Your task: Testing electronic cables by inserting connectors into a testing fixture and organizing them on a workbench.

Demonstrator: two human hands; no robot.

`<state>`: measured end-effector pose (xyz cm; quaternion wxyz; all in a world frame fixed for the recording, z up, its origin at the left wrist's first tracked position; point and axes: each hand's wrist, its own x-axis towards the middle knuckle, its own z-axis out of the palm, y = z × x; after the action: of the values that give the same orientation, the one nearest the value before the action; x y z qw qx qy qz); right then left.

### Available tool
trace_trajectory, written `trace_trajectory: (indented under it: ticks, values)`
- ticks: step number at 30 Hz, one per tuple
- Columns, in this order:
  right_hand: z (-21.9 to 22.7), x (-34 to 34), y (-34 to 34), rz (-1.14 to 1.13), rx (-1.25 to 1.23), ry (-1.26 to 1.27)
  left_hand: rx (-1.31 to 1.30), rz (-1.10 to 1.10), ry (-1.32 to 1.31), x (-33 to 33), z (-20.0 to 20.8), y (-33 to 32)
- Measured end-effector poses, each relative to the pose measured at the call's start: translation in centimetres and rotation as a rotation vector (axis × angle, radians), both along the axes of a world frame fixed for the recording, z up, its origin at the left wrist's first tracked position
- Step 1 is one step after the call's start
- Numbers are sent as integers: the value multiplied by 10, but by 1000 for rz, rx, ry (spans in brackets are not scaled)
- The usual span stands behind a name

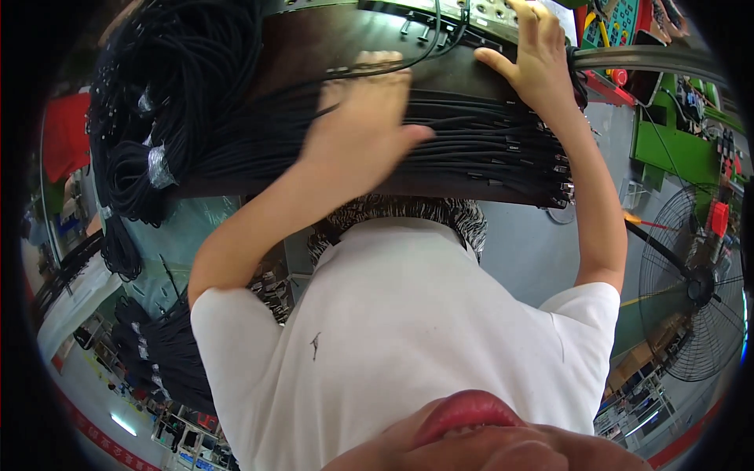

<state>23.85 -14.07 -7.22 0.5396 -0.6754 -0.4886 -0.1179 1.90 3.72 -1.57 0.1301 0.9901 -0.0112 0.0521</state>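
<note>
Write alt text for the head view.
A person's blurred left hand is over a row of black cables on a dark table; the right hand is beside a metal plate with holes. Coiled cables lie at left; a wire-caged fan stands at right.

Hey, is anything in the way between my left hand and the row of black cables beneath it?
Nothing visible blocks your left hand from the row of black cables beneath it. One loose cable crosses at the fingers, beyond the row's far edge.

a workshop, shown by cable bundles (188,86), control panel (623,25), caged fan (698,286).
</note>
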Motion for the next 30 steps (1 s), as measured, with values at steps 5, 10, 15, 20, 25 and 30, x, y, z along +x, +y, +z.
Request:
trace_trajectory:
  ticks: [5, 10, 15, 20, 25, 30]
  values:
    - [32, -16, -3, -286, -669, -113, 281, -44, -19, -21, 6, 55]
    - [34, -10, -22, -245, -581, -10, 159, -118, -113, -7, -3, 54]
    - [65, -24, -123, -693, -398, -17, -238, -6, 165, 6, 20, 60]
    - [-2, -36, -225, -1044, -419, 245, -1022, 74, 872, 50, 50, 58]
    - [30, -97, -143, -758, -376, -41, -695, -144, 790, 114, 34, -12]
    - [38, -110, -111, -466, -492, -226, -135, -471, 109, 118, 35, -15]
